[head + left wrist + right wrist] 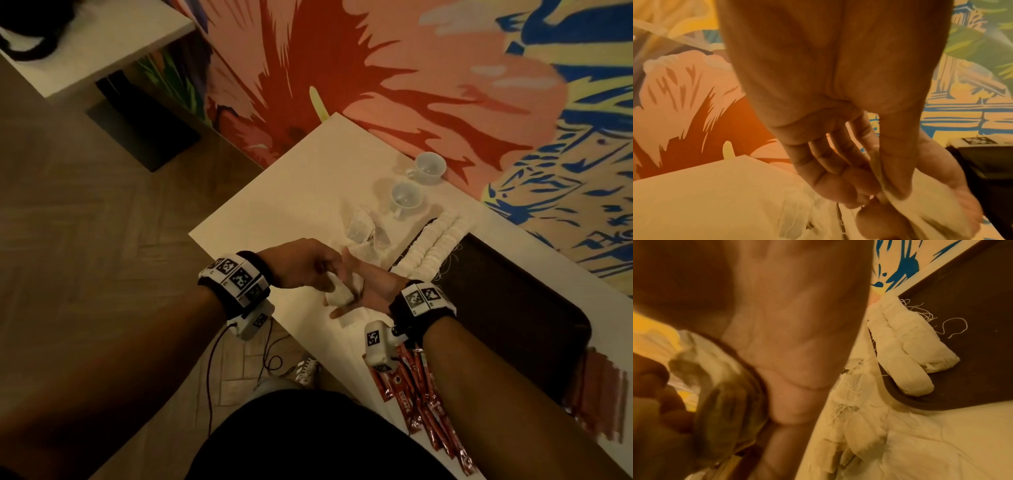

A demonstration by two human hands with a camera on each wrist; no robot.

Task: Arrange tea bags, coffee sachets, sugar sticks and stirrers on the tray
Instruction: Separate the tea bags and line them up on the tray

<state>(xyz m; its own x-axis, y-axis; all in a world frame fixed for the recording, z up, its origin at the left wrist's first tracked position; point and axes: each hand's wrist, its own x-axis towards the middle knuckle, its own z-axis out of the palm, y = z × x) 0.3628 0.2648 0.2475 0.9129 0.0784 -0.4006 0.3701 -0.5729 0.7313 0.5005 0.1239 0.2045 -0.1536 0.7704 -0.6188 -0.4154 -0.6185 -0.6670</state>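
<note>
1. Hands meet at centre of the head view above the white surface (pixel 274 192); left hand (pixel 301 267) fingers (pixel 840 178) pinch a tea bag (pixel 339 294) against the right hand (pixel 373 287), its palm up and fingers straight.
2. Tray (pixel 513 308), dark, right of centre; tea bag row (pixel 438 240) along its upper-left edge.
3. Coffee sachets (pixel 424 401), red, lower centre on the surface.
</note>
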